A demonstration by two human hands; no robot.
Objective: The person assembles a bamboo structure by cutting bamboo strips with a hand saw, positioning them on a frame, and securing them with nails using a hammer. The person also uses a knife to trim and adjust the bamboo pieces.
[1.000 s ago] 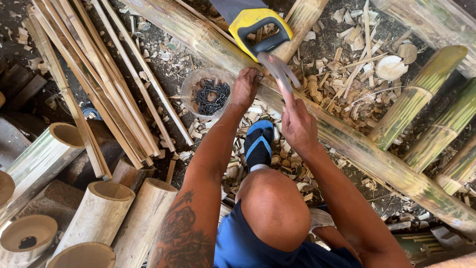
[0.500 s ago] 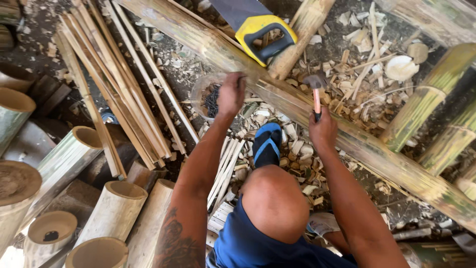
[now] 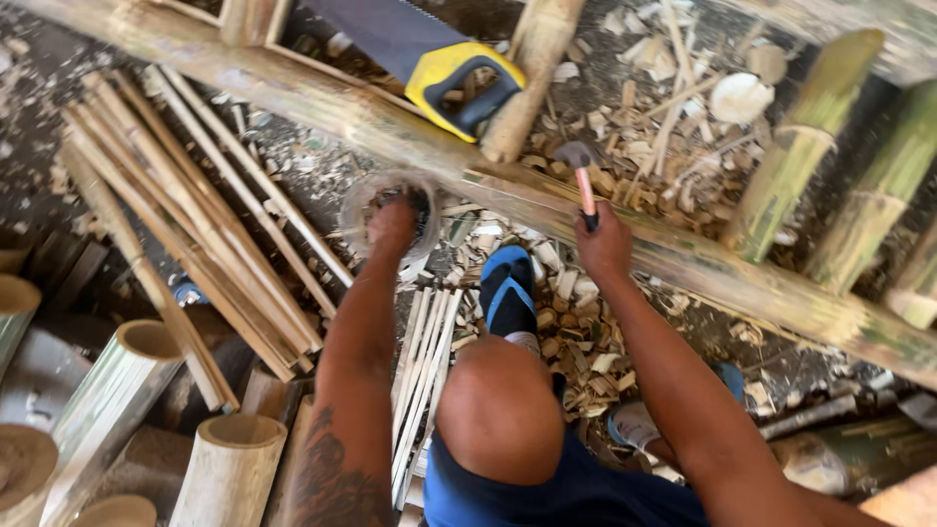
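Right hand (image 3: pixel 603 244) is clenched round a hammer (image 3: pixel 583 181), head up, sitting right over the long bamboo pole (image 3: pixel 683 254) that runs across the ground. Left hand (image 3: pixel 392 222) is reaching into a small round tub (image 3: pixel 359 205) just below the pole; too blurry to tell if it's gripping anything. Between the hands there's a blue shoe (image 3: pixel 508 291) on wood chips (image 3: pixel 576 342). A yellow-handled saw (image 3: pixel 439 59) lies past the pole. Split strips (image 3: pixel 195 224) fan out left, cut bamboo sections (image 3: pixel 127 381) lower left, green stalks (image 3: pixel 839 176) on the right.
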